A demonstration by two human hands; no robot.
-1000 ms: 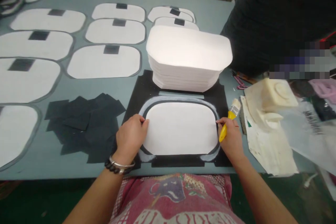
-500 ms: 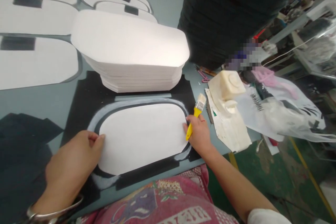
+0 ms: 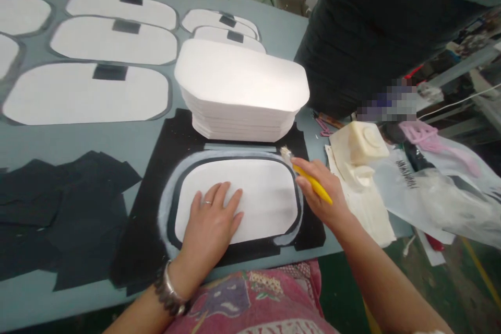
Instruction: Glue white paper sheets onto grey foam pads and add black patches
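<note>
A white rounded panel (image 3: 262, 193) lies on a dark piece of the same shape, whose dark border shows all round it. Both rest on a black sheet (image 3: 144, 214) with a pale smeared band around the dark border. My left hand (image 3: 211, 224) lies flat on the panel's left half, fingers spread. My right hand (image 3: 321, 188) grips a paintbrush (image 3: 313, 182) by its yellow handle. The pale bristles are at the panel's upper right corner, over the border and pale band; whether they touch cannot be made out. Just behind stands a stack of white panels (image 3: 242, 78).
Several white panels with dark patches (image 3: 90, 94) lie at the back left. Black fabric pieces (image 3: 66, 214) cover the left front. A tall dark roll (image 3: 348, 31) stands at the back right. Right of my hand are a cream plastic container (image 3: 358, 143) and plastic bags (image 3: 434, 182).
My left hand has gone from the panel's left edge to flat on top of it. My right hand has left the right edge, and the brush now points bristles forward and left. The view has shifted left.
</note>
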